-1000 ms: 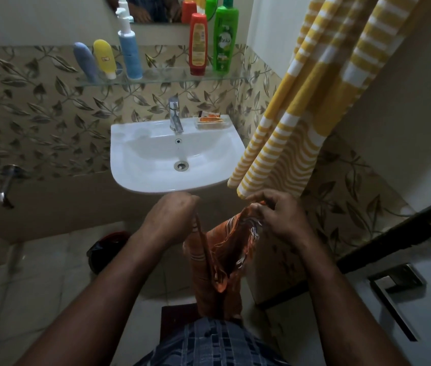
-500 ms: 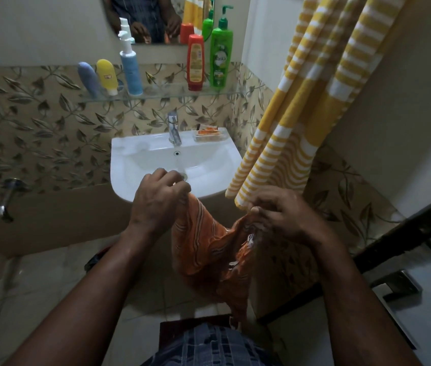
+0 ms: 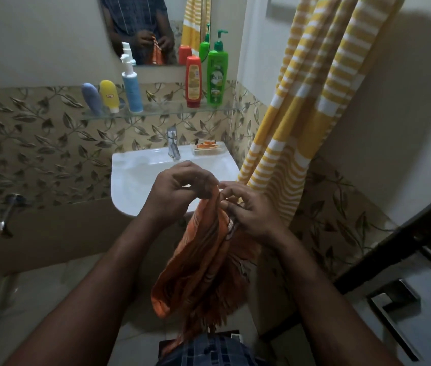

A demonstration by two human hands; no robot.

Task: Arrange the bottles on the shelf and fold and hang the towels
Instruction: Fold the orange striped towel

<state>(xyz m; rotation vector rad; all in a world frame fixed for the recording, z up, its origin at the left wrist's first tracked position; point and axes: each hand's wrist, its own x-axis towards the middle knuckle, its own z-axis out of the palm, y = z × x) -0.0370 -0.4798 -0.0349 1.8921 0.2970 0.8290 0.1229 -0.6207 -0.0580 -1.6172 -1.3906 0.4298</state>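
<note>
An orange striped towel [image 3: 204, 262] hangs folded in front of the sink. My left hand [image 3: 180, 191] pinches its top edge, and my right hand [image 3: 248, 210] grips the same edge right beside it. A yellow-and-white striped towel [image 3: 304, 107] hangs down the right wall. On the glass shelf [image 3: 161, 112] stand a grey-blue tube [image 3: 91, 99], a yellow tube [image 3: 109, 95], a blue pump bottle [image 3: 131, 88], a red bottle [image 3: 192, 81] and a green pump bottle [image 3: 216, 75].
A white sink [image 3: 135, 175] with a tap [image 3: 173, 143] and a soap dish [image 3: 206, 148] sits below the shelf. A mirror [image 3: 156, 27] hangs above it. A wall tap [image 3: 8, 212] juts out at the left. A dark door frame [image 3: 394, 239] crosses the right side.
Both hands have risen with the orange towel and come together at its top edge. The towel now hangs longer and narrower below them. The view has tilted upward.
</note>
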